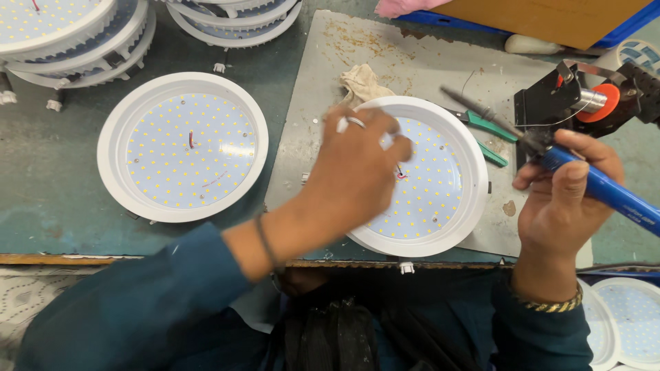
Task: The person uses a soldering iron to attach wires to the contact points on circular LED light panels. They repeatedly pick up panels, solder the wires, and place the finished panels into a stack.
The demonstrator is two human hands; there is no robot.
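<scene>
Left grip [357, 168] rests fingers-down on the round lamp [419, 177], its fingertips at the red wire [399, 172] that sticks up from the middle of the LED board; whether they pinch the wire or only steady the board is hidden by the hand itself. Right grip [560, 189] is clenched round the blue handle of a soldering iron [550, 152], whose tip points up and away, over the grey plate [323, 103], well apart from the wire. The lamp lies on that plate at the near edge of the counter [55, 185].

Judging by this, the joint at the centre wire is not yet made: the iron is held off and no tip touches the board. A second lamp [182, 146] lies to the left with its own red wire standing free, so it looks unsoldered too. Stacks of lamps [75, 34] wait at the far edge, and more lamps [632, 316] sit at the right, near the body; their state cannot be told. Green pliers [485, 124] and a solder stand [584, 99] lie beside the iron.
</scene>
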